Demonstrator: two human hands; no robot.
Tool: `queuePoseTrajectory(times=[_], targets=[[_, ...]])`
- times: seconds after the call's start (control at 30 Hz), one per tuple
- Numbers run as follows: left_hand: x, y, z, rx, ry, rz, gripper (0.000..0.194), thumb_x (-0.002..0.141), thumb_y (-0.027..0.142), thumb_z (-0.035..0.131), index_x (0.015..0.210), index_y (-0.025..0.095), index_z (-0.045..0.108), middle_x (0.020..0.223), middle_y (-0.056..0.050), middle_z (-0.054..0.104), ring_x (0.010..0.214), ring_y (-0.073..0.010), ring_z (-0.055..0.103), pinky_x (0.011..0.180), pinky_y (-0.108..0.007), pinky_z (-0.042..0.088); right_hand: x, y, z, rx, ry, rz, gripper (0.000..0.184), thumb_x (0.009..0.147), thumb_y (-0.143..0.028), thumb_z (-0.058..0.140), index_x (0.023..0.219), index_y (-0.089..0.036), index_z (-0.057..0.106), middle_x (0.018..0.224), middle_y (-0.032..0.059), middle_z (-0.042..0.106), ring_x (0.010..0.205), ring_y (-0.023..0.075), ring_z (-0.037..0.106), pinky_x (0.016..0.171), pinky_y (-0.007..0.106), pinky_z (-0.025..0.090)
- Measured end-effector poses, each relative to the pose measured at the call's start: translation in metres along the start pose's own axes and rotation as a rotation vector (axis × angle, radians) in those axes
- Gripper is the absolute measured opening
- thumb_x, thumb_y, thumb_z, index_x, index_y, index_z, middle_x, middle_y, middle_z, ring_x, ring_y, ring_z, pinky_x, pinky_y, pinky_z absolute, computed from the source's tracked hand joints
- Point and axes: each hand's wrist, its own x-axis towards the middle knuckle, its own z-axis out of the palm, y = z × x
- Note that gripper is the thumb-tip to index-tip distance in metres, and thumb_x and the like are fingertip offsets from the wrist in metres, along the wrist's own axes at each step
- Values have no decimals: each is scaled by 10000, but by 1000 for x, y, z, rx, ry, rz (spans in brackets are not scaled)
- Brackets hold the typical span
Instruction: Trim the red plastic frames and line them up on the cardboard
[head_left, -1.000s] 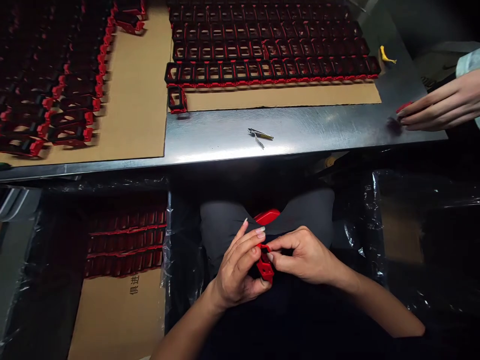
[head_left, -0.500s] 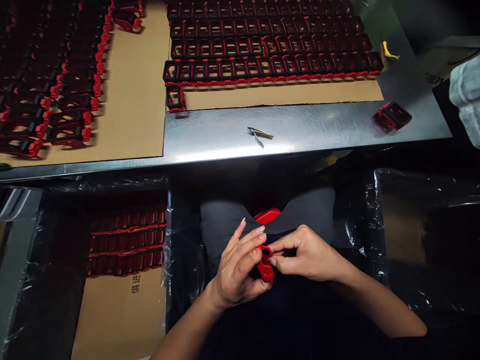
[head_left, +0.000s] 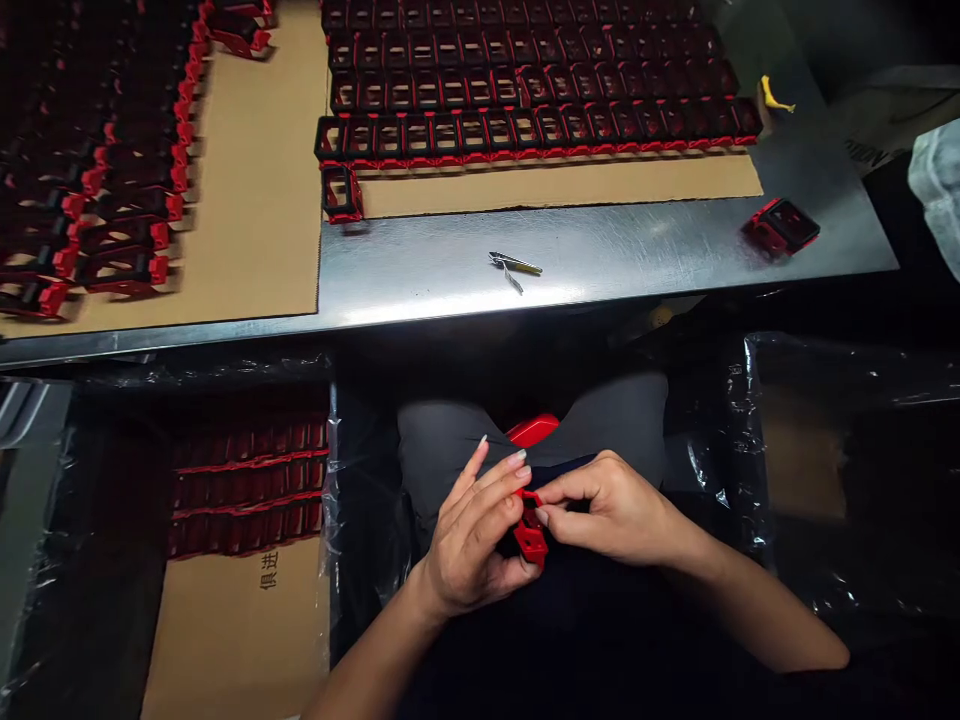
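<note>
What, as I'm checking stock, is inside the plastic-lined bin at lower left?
The plastic-lined bin holds rows of red frames and, nearer the camera, a bare stretch of cardboard. Anything beneath is covered; the far end is too dark to tell.

With your view's middle as the dial's centre, the metal surface point(head_left: 637, 245) spans your upper view. Toward ten o'clock it bears a cardboard sheet point(head_left: 255, 200) with dark red-and-black frames point(head_left: 124, 205); toward one, another sheet point(head_left: 562, 187) with rows of similar frames point(head_left: 520, 88). Directly on your metal sit a small clipper-like tool point(head_left: 515, 268) near twelve, a lone frame point(head_left: 784, 228) at two, and a yellow piece point(head_left: 774, 96) between one and two.
</note>
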Motion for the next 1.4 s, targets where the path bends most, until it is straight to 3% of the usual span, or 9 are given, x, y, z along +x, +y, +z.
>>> queuePoseTrajectory(times=[0.13, 0.37, 0.67, 0.83, 0.93, 1.03, 1.13, 1.3, 1.4], targets=[[-3, -2, 0, -60, -7, -7, 793, 765, 219, 758, 1457, 122, 385, 1234, -210, 688, 1231, -346, 630, 1064, -684, 428, -2, 5, -3, 6, -64, -67, 255, 908, -209, 554, 880, -153, 802, 550, -45, 573, 464, 53, 373, 478, 189, 299], [-12, 0, 12, -331, 102, -266, 833, 725, 174, 751, 1454, 134, 351, 1287, -225, 638, 1275, -344, 592, 1102, -656, 404, -5, 25, 3, 332, 5, 74, 420, 876, -158, 531, 1264, -175, 691, 924, 56, 802, 788, 168, 742, 765, 274, 561], [-10, 2, 15, -389, 94, -343, 809, 715, 140, 723, 1445, 137, 374, 1303, -203, 626, 1293, -327, 573, 1150, -631, 358, -3, 30, 15, 479, -29, 107, 421, 836, -131, 545, 1224, -178, 699, 863, 35, 794, 790, 156, 749, 787, 284, 574], [-13, 1, 13, -456, 99, -390, 846, 700, 123, 699, 1473, 176, 361, 1350, -182, 589, 1299, -324, 559, 1152, -602, 365, 4, 27, 7, 245, 336, 74, 238, 864, -299, 679, 1046, -160, 745, 513, -46, 614, 551, 133, 667, 606, 243, 549], [-14, -1, 10, -558, 156, -432, 825, 733, 157, 688, 1486, 212, 356, 1376, -172, 547, 1282, -324, 563, 1101, -561, 442, 21, 11, -14, 29, 611, -143, 310, 829, -259, 725, 1133, -199, 719, 835, 18, 729, 741, 150, 705, 693, 261, 575], [-9, -3, 7, -668, 241, -439, 774, 794, 213, 696, 1491, 241, 361, 1404, -164, 514, 1271, -315, 576, 1083, -536, 471, 38, -9, -32, -95, 680, -279, 247, 866, -270, 705, 1107, -223, 732, 1011, 51, 745, 895, 180, 711, 781, 293, 578], [-4, -1, 3, -749, 317, -480, 744, 828, 246, 712, 1482, 278, 358, 1455, -151, 492, 1321, -305, 549, 1108, -509, 458, 45, -18, -31, -40, 526, -234, 214, 893, -339, 696, 1061, -216, 745, 957, 56, 758, 869, 190, 715, 804, 318, 568], [-3, 3, 2, -764, 344, -530, 729, 824, 245, 730, 1445, 305, 351, 1502, -151, 476, 1404, -309, 466, 1125, -531, 436, 39, 6, 7, 474, -169, 7, 466, 852, -449, 740, 1223, -179, 659, 970, 74, 750, 834, 172, 697, 753, 285, 552], [-6, 3, 6, -741, 302, -529, 761, 800, 216, 752, 1435, 291, 340, 1505, -182, 475, 1390, -322, 484, 1132, -564, 415, 31, 24, 27, 757, -291, 49, 484, 832, -476, 758, 1200, -175, 667, 860, 42, 726, 752, 137, 670, 741, 264, 531]])
